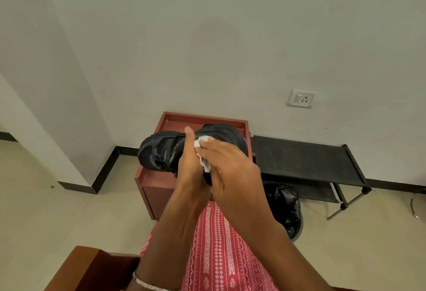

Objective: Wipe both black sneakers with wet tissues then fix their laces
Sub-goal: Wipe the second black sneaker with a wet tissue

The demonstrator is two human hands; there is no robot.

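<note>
Left hand (187, 164) grips sneaker (161, 150) over cabinet (152, 189); right hand (230, 166) presses tissue (202, 152) on it, fingers curled.

- A black sneaker (161, 150) is held up above a reddish-brown cabinet, lying roughly sideways with its rounded toe pointing left. Its upper is dark, with faint grey and blue-black panels, and black laces show near the middle.
- A second black sneaker (221, 132) sits behind it on the cabinet top, mostly hidden; only its dark curved upper shows.
- A white wet tissue (202, 152) is crumpled and pressed against the held sneaker's middle, one wrinkled end hanging down below the fingers.
</note>
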